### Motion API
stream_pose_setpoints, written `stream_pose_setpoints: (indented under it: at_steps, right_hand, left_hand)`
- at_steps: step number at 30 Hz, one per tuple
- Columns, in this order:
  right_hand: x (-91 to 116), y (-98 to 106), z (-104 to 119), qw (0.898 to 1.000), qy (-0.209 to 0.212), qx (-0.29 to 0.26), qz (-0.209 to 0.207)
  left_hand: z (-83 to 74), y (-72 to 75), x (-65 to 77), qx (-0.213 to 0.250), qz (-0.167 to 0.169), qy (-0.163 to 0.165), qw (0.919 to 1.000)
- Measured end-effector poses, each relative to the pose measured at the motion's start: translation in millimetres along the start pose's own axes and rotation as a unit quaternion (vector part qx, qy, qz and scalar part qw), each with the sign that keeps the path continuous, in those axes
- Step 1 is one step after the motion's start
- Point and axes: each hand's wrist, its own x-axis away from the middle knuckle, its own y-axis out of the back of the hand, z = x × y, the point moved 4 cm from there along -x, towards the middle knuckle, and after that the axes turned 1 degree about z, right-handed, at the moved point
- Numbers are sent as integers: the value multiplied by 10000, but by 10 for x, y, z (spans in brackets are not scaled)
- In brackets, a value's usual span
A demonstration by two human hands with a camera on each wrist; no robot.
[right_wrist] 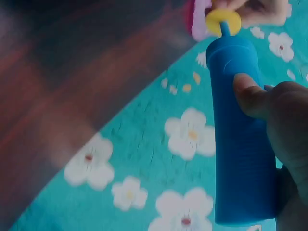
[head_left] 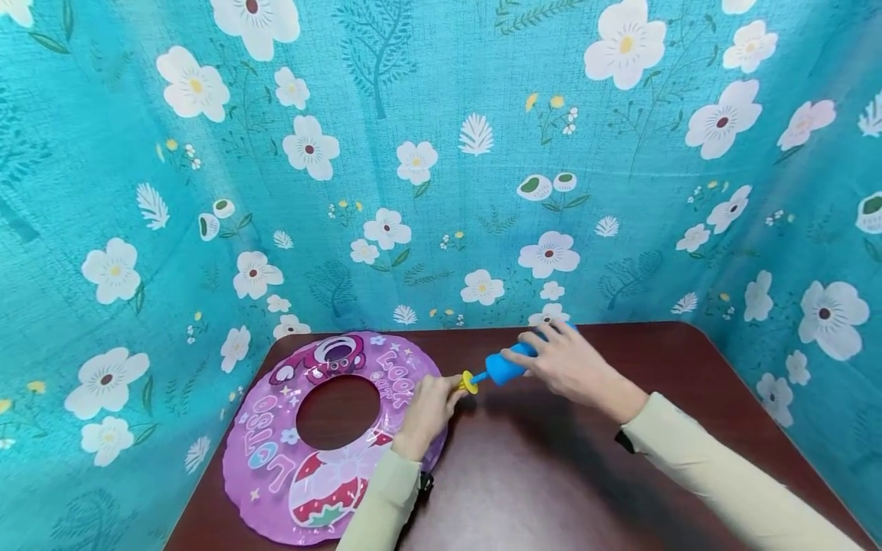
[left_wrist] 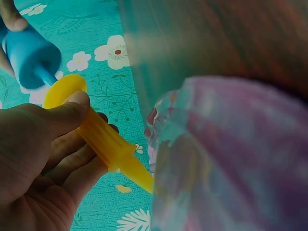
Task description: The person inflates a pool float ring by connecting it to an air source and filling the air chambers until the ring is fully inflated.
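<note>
Head: pump [head_left: 505,369] aslant, yellow end [head_left: 469,382] lower-left

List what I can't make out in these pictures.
Tip of the yellow piece: left wrist view, hidden by the ring.
Print on the ring: left wrist view, blurred.
Part of the ring: head view, behind the left hand and sleeve.
Most fingers of the right hand: right wrist view, behind the pump.
Near edge of the table: head view, cut off.
</note>
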Motion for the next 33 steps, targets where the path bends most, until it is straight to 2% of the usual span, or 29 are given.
stream_pose_setpoints:
  at_steps: [6, 9, 12, 19, 24, 28, 33]
  right_hand:
    - [223, 217, -309, 9999, -59, 106, -67]
    - [267, 266, -356, 9998, -38, 78, -182]
    - [219, 211, -280, 9998, 27, 80, -195]
    - [-84, -67, 98, 9999, 109, 33, -52]
    - [-174, -197, 284, 9999, 114, -35, 65]
    - [-130, -143, 227, 9999, 23, -89, 76]
    - [78, 78, -56, 9999, -102, -40, 90]
  left_hand:
    - [12, 14, -19, 153, 19, 14, 9999]
    - [18, 14, -22, 202, -6, -59, 9998]
    - [15, 11, -11, 192, -50, -103, 9998]
    - [29, 18, 2, 205, -179, -158, 9995]
    - [34, 16, 3, 307, -121, -110, 9994]
    - [45, 10, 7, 462, 50, 24, 9989]
    - [20, 13, 3, 342, 16, -58, 9994]
